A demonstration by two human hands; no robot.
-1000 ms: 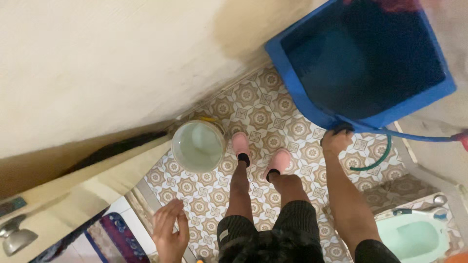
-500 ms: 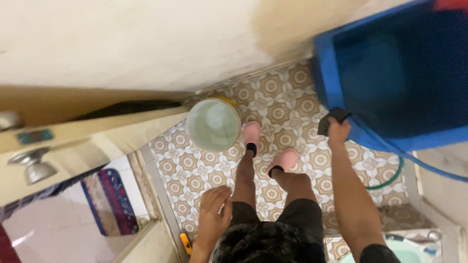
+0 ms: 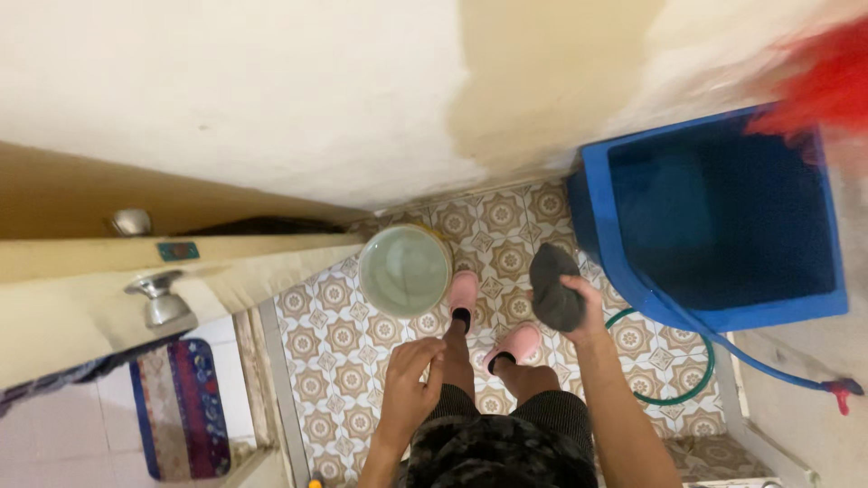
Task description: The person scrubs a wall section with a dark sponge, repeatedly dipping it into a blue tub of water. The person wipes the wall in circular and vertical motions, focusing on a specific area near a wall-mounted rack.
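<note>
Gripped in the closed right hand (image 3: 579,303), a dark grey cloth (image 3: 552,287) was held bunched above the tiled floor (image 3: 330,339), beside the blue tub (image 3: 723,217); the left hand (image 3: 411,380), loosely curled and empty, was kept near the thigh, clear of the round bucket (image 3: 404,270).

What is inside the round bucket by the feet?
The bucket holds pale, greenish water nearly to the rim; nothing floats on it. The bottom is too murky to see. The right hand grips a grey cloth beside it, not in it.
</note>
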